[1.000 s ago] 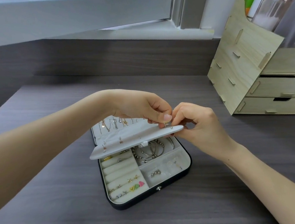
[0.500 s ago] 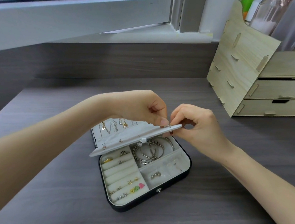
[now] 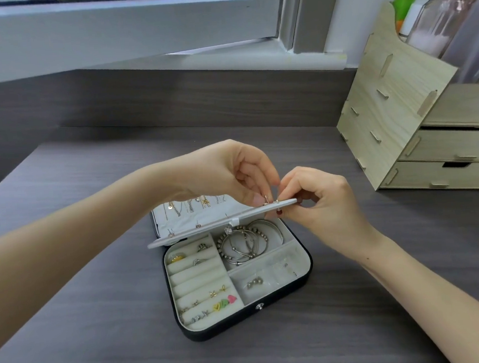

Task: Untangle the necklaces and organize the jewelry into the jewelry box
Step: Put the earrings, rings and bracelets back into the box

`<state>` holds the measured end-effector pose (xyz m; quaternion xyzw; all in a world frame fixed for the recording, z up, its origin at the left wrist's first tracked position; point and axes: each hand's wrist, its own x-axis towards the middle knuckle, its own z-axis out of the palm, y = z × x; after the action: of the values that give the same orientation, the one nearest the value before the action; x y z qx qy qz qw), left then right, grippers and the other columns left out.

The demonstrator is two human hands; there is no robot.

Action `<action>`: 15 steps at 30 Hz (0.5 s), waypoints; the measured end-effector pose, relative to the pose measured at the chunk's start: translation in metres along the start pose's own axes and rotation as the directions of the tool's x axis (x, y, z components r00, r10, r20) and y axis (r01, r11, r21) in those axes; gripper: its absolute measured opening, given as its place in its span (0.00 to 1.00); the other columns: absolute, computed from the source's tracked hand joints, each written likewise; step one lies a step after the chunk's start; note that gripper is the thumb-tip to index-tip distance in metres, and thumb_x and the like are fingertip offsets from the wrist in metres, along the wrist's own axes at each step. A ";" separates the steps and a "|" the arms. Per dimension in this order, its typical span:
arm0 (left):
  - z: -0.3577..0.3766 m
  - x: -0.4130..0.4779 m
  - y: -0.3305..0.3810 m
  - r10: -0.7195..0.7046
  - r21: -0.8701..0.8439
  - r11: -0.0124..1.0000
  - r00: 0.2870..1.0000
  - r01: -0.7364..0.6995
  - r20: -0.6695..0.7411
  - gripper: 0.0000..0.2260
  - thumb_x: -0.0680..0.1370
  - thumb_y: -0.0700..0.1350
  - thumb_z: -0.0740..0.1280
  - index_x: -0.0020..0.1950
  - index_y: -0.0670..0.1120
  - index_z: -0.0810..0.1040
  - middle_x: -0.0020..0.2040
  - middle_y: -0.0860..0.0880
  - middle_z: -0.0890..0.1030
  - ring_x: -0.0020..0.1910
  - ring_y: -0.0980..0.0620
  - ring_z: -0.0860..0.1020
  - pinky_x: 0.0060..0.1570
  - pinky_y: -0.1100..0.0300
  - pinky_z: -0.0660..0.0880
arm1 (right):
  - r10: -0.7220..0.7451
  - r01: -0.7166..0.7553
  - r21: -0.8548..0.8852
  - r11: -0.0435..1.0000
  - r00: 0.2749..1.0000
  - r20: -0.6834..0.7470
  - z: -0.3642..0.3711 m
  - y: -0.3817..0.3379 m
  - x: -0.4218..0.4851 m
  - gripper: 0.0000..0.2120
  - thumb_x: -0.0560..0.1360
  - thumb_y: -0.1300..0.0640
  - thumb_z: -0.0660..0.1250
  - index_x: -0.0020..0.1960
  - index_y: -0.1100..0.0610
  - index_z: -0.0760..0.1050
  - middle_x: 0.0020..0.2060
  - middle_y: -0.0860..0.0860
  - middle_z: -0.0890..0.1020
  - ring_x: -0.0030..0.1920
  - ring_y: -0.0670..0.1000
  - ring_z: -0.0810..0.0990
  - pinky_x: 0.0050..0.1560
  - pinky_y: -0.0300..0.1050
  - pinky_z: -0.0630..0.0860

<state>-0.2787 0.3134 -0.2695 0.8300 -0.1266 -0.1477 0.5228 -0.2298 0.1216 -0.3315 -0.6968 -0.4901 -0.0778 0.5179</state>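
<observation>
The jewelry box (image 3: 222,329) lies open on the desk (image 3: 100,323) right in front of me, and most of the sorting looks done; the necklaces (image 3: 188,206) hang side by side in the lid at the back of the box, seemingly free of each other, though they are too small to be sure; the bangles (image 3: 249,244) fill the compartment behind the snap side; rings (image 3: 199,261) and small studs sit in the rolls on the box's left, and I see no loose pieces on the desk around the box. The earring panel (image 3: 202,228) hangs above the box's back half; my left hand (image 3: 225,171), fingers curled, pinches a small gold earring (image 3: 266,199) at the panel's right end; my right hand (image 3: 321,200), also curled, grips that same corner from the edge and beneath; whether it also holds an earring back I cannot tell. What is left, I judge, is seating this earring, folding the panel away and closing the box. Against a second ago the panel is tipped nearly edge-on, hiding most of its top face and baring more of the bangles; my left fingertips have lifted from pressing the panel to pinching above it.
</observation>
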 end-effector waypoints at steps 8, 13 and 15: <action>0.008 -0.001 0.006 -0.004 -0.185 0.983 0.993 -0.017 -0.115 0.09 0.67 0.40 0.71 0.45 0.42 0.80 0.41 0.44 0.84 0.41 0.51 0.82 0.43 0.64 0.77 | 0.005 -0.005 -0.026 1.000 1.000 -0.002 0.000 0.001 0.000 0.14 0.66 0.52 0.74 0.36 0.64 0.77 0.35 0.54 0.79 0.36 0.54 0.77 0.35 0.49 0.74; 0.006 -0.002 0.005 -0.009 -0.194 0.981 0.987 -0.023 -0.163 0.13 0.66 0.42 0.72 0.49 0.43 0.78 0.43 0.46 0.84 0.42 0.51 0.80 0.47 0.60 0.78 | 0.007 -0.007 -0.025 1.000 1.000 0.004 -0.001 -0.002 0.000 0.11 0.66 0.53 0.73 0.36 0.60 0.78 0.35 0.52 0.79 0.36 0.51 0.77 0.35 0.44 0.74; 0.007 -0.001 0.003 -0.009 -0.011 1.000 0.982 0.007 -0.188 0.15 0.64 0.48 0.74 0.48 0.46 0.79 0.40 0.50 0.83 0.40 0.54 0.79 0.46 0.59 0.76 | 0.003 -0.003 -0.012 1.000 1.000 0.007 -0.001 -0.002 0.000 0.10 0.66 0.53 0.73 0.36 0.60 0.78 0.35 0.52 0.79 0.35 0.51 0.76 0.35 0.43 0.73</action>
<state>-0.2829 0.3069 -0.2700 0.8380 -0.0724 -0.0715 0.5361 -0.2312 0.1207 -0.3297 -0.7010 -0.4904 -0.0775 0.5120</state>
